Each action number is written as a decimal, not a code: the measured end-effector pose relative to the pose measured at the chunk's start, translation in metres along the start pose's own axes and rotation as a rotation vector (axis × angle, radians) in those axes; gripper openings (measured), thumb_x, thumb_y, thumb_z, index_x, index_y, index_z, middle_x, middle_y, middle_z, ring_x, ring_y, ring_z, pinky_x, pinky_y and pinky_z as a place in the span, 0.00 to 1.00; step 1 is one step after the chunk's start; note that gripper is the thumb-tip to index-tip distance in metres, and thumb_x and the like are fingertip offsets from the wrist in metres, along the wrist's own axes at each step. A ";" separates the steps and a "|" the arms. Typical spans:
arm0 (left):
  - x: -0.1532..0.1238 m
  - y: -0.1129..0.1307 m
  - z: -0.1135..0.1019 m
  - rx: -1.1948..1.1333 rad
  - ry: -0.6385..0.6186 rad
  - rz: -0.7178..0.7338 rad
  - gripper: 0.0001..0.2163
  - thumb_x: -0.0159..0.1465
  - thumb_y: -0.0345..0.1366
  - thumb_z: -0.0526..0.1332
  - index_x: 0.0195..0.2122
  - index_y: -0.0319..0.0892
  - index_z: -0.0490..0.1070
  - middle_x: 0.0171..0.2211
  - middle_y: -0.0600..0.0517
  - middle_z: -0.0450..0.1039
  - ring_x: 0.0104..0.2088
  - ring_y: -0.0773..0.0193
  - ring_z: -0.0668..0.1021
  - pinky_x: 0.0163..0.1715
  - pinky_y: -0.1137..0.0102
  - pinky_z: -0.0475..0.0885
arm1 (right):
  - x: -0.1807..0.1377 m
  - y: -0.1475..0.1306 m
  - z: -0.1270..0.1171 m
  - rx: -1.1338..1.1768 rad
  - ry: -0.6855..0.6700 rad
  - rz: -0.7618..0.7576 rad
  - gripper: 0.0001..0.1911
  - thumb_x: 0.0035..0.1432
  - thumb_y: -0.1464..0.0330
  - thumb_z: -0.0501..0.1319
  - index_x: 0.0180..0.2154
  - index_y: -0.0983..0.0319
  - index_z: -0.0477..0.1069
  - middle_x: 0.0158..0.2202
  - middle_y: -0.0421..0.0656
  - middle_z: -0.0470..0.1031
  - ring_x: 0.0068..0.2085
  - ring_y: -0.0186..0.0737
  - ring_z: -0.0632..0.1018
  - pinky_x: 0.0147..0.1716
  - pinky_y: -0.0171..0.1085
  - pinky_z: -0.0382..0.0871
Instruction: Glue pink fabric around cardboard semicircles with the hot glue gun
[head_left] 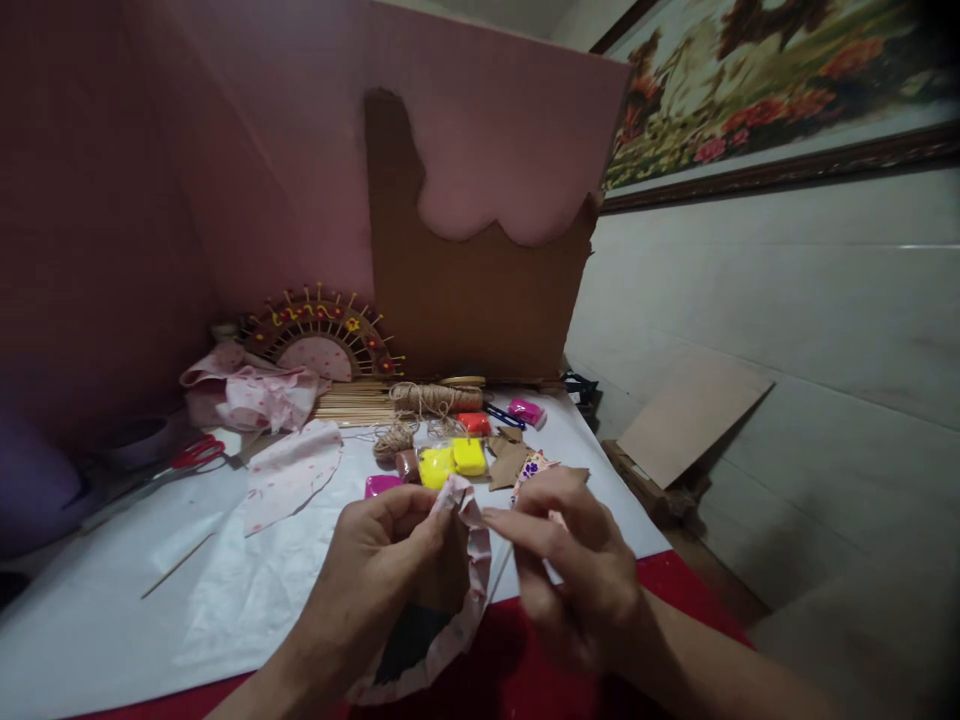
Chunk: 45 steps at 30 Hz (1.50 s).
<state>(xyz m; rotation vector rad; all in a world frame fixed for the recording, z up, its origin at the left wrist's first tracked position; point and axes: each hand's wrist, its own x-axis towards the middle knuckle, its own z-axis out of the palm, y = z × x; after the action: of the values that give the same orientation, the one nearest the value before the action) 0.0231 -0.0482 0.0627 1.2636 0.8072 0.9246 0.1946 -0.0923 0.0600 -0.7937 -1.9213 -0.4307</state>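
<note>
My left hand (375,565) is closed, thumb and fingers pinching the upper edge of a curved cardboard piece (446,580). Pale pink patterned fabric (478,570) is folded over the rim of that piece in small gathers. Opposite it, my right hand (574,570) is curled, its index fingertip at the fabric's top edge. A thin pale stick (501,572) juts down from under the right fingers; what it is exactly, I cannot make out. Part of the cardboard's lower face is dark.
Beyond my hands lie yellow clay packets (452,460), a twine spool (437,398), cardboard scraps (508,463) and bamboo sticks (349,402). A decorated stick fan (322,335) stands behind. At left are red-handled scissors (199,452), cut fabric (292,475) and a loose stick (176,567).
</note>
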 end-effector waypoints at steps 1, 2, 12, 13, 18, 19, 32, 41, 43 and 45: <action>0.000 0.001 0.001 0.000 0.000 -0.004 0.11 0.55 0.43 0.66 0.28 0.39 0.76 0.23 0.50 0.78 0.23 0.67 0.76 0.23 0.74 0.68 | 0.000 -0.001 0.000 0.076 0.047 0.096 0.15 0.56 0.78 0.53 0.44 0.64 0.68 0.37 0.46 0.66 0.38 0.41 0.71 0.34 0.42 0.70; 0.000 0.001 0.001 0.004 -0.006 -0.013 0.11 0.55 0.43 0.66 0.28 0.39 0.76 0.24 0.50 0.78 0.23 0.66 0.76 0.24 0.73 0.68 | 0.000 -0.001 0.001 0.152 0.076 0.204 0.13 0.57 0.78 0.52 0.43 0.62 0.67 0.37 0.45 0.66 0.38 0.41 0.71 0.35 0.41 0.69; 0.002 -0.002 0.000 -0.008 -0.029 -0.030 0.12 0.52 0.44 0.68 0.28 0.39 0.76 0.21 0.52 0.77 0.21 0.67 0.75 0.22 0.75 0.68 | 0.002 -0.004 0.021 0.651 -0.101 0.844 0.09 0.61 0.63 0.56 0.40 0.61 0.65 0.33 0.41 0.69 0.33 0.36 0.71 0.32 0.37 0.67; 0.002 -0.002 0.001 -0.009 -0.024 -0.028 0.12 0.52 0.44 0.68 0.28 0.39 0.76 0.22 0.52 0.77 0.22 0.68 0.75 0.22 0.75 0.68 | 0.002 -0.004 0.021 0.741 -0.074 0.877 0.08 0.61 0.63 0.55 0.39 0.61 0.65 0.33 0.40 0.70 0.33 0.35 0.71 0.33 0.36 0.66; 0.001 -0.004 0.002 -0.002 -0.025 -0.030 0.12 0.53 0.44 0.67 0.27 0.39 0.75 0.22 0.52 0.77 0.21 0.68 0.75 0.22 0.76 0.67 | 0.004 0.000 0.026 1.068 -0.031 1.019 0.10 0.56 0.64 0.62 0.37 0.62 0.66 0.31 0.39 0.69 0.31 0.32 0.70 0.30 0.32 0.64; 0.001 -0.004 0.001 -0.005 -0.024 -0.032 0.12 0.54 0.45 0.67 0.27 0.39 0.74 0.21 0.52 0.77 0.21 0.68 0.75 0.21 0.76 0.67 | 0.004 0.000 0.027 1.080 -0.021 1.019 0.10 0.55 0.64 0.64 0.36 0.62 0.66 0.31 0.39 0.70 0.31 0.31 0.70 0.30 0.32 0.64; 0.003 0.001 -0.001 -0.011 -0.021 0.020 0.11 0.48 0.42 0.70 0.26 0.40 0.75 0.24 0.52 0.77 0.27 0.65 0.76 0.28 0.73 0.69 | -0.003 -0.003 0.030 1.081 0.028 0.955 0.08 0.58 0.66 0.63 0.38 0.61 0.67 0.32 0.37 0.68 0.32 0.31 0.69 0.32 0.32 0.63; 0.005 0.001 -0.001 -0.083 -0.009 -0.094 0.12 0.48 0.42 0.70 0.27 0.39 0.74 0.22 0.52 0.76 0.24 0.66 0.75 0.27 0.73 0.67 | 0.001 -0.002 0.031 1.063 0.024 0.973 0.11 0.55 0.63 0.65 0.37 0.61 0.67 0.30 0.37 0.68 0.30 0.31 0.69 0.29 0.32 0.63; 0.006 -0.002 -0.003 -0.077 -0.022 -0.123 0.13 0.50 0.43 0.69 0.30 0.39 0.74 0.22 0.53 0.75 0.23 0.66 0.75 0.25 0.72 0.66 | 0.004 0.000 0.031 1.038 0.022 0.986 0.11 0.55 0.62 0.65 0.37 0.60 0.67 0.31 0.37 0.68 0.30 0.32 0.70 0.29 0.32 0.64; 0.007 -0.003 -0.006 -0.050 -0.009 -0.124 0.13 0.51 0.43 0.68 0.32 0.39 0.73 0.21 0.53 0.74 0.22 0.66 0.74 0.23 0.73 0.65 | 0.008 0.007 0.027 0.973 0.009 0.968 0.11 0.56 0.61 0.63 0.38 0.60 0.67 0.32 0.38 0.70 0.30 0.33 0.71 0.30 0.33 0.65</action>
<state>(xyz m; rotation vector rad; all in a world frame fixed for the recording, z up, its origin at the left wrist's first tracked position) 0.0206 -0.0396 0.0585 1.1599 0.8409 0.8342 0.1791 -0.0677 0.0545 -0.8921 -1.2559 1.0046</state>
